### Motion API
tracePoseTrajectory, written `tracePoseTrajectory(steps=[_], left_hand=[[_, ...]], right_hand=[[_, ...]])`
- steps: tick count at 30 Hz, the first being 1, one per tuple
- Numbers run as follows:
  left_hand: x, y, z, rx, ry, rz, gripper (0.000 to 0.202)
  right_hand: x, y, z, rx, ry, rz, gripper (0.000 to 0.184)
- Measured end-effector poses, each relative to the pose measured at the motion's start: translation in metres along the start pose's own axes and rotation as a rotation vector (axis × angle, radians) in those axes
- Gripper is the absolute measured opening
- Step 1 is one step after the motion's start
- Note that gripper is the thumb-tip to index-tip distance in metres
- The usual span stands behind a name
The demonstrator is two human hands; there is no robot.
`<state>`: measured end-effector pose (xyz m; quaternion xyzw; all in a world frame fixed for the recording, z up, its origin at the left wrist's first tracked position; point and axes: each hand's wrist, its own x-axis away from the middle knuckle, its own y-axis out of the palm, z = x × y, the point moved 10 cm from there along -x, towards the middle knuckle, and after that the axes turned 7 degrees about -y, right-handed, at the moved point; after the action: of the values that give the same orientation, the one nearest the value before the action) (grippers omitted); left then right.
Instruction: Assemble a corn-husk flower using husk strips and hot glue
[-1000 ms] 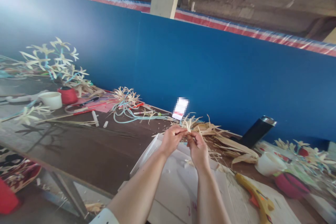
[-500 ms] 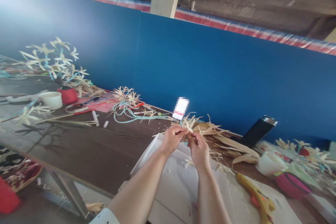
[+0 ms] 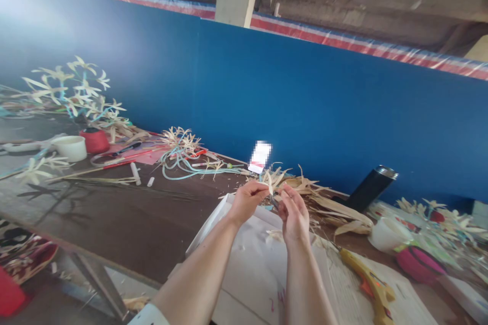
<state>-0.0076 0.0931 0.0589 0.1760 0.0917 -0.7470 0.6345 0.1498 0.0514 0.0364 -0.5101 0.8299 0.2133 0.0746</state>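
Note:
My left hand (image 3: 246, 200) pinches the base of a small pale straw flower (image 3: 271, 181), its thin petals fanning upward. My right hand (image 3: 293, 212) is raised beside it with curled fingers touching the flower's stem end; what it grips is too small to name. Both hands hover above a white paper sheet (image 3: 247, 264) on the brown worktable (image 3: 145, 218). A heap of dried husk leaves (image 3: 335, 208) lies just behind the hands.
A yellow glue gun (image 3: 368, 282) lies at right on the sheet. A black flask (image 3: 371, 188) leans by the blue wall. White cups (image 3: 385, 233) (image 3: 70, 146), red spools (image 3: 94, 139) (image 3: 417, 264), light-blue cords (image 3: 179, 165) and finished straw flowers (image 3: 76, 86) crowd the table.
My right hand has lifted slightly and its fingers have shifted along the flower's stem. The view has drifted a little to the right.

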Motion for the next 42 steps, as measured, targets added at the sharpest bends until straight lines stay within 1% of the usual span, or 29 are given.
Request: tracePoseTrajectory(steps=[3,6,9,13,17,23,31,35,42], left_hand=[[0.001,0.006,-0.008,0.021,-0.111,-0.057,0.019],[0.003,0.014,-0.010,0.041,-0.180,-0.124,0.022],[0.005,0.020,-0.012,0.074,-0.215,-0.171,0.025],[0.006,0.027,-0.017,0.087,-0.210,-0.226,0.025],[0.006,0.027,-0.019,0.083,-0.201,-0.228,0.025],[0.005,0.026,-0.022,0.091,-0.225,-0.209,0.024],[0.005,0.026,-0.019,0.074,-0.192,-0.225,0.025],[0.005,0.026,-0.018,0.076,-0.182,-0.220,0.024],[0.004,0.021,-0.017,-0.016,-0.171,-0.187,0.020]], right_hand=[[-0.002,0.000,-0.007,-0.063,-0.025,0.010,0.046],[-0.001,0.002,-0.012,-0.049,-0.046,-0.006,0.047],[-0.001,0.004,-0.009,-0.041,-0.045,-0.016,0.049],[-0.003,0.002,-0.003,-0.073,-0.046,-0.012,0.046],[-0.005,0.002,-0.004,-0.087,-0.073,-0.026,0.044],[-0.004,0.002,-0.007,-0.064,-0.071,-0.025,0.045],[-0.006,-0.001,-0.004,-0.021,-0.080,-0.020,0.052],[-0.006,0.000,-0.005,-0.029,-0.082,-0.030,0.051],[-0.006,0.002,-0.005,-0.068,-0.084,-0.032,0.049]])
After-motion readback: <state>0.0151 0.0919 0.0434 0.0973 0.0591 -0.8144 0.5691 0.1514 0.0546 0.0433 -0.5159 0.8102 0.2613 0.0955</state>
